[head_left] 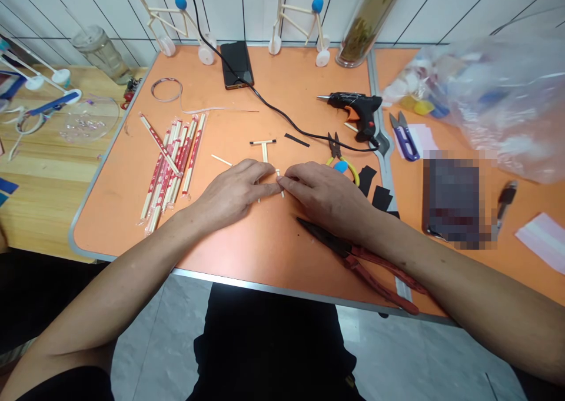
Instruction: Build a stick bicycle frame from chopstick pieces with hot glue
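A small frame of cut wooden chopstick pieces [265, 152] lies on the orange table, its crossbar covered with black strip. My left hand [241, 184] is closed on the frame's near left part, fingertips on the sticks. From the other side my right hand [324, 194] pinches the frame's near right part, its fingers almost touching the left ones. Both hands hide most of the joints. Beneath my right wrist lie large pliers with red handles [353, 261]. Just beyond that hand are small yellow-handled pliers [354, 168] and a blue ball [341, 166].
Wrapped chopsticks [170, 171] lie left, with one loose stick [221, 160] nearer. A black glue gun [359, 109] trails its cord across the table past a phone [237, 65]. Wheeled stick models [298, 21] stand at the wall. Purple snips [405, 136] and a plastic bag [507, 95] are right.
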`<state>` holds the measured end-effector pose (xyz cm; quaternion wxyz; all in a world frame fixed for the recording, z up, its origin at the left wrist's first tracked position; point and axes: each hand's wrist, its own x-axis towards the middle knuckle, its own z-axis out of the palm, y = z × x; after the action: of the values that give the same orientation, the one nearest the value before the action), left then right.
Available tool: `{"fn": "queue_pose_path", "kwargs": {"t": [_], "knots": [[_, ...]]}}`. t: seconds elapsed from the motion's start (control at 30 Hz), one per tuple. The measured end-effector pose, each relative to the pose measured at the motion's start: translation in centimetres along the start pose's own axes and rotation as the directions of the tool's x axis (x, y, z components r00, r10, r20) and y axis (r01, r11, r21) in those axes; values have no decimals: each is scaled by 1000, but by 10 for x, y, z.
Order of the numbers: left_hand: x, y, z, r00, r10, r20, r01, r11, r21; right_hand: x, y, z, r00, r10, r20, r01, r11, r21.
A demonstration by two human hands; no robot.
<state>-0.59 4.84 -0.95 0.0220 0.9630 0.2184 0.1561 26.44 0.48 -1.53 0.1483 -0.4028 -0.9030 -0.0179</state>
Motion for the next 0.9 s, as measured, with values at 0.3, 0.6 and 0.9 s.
{"fn": "queue_pose_path", "kwargs": {"t": [0.3,0.6,0.9], "knots": [[1,1,-2,1000,-3,13,3,1000,-1,0,1,2,1000,5,-14,-5,1000,19],[1,1,-4,1000,7,6,-6,1000,-13,-1,2,1,999,-16,-33,17,999,47],[0,1,-4,1000,-8,16,8,1000,-26,-3,6,-4,996,29,-88,-10,977,212]]}}
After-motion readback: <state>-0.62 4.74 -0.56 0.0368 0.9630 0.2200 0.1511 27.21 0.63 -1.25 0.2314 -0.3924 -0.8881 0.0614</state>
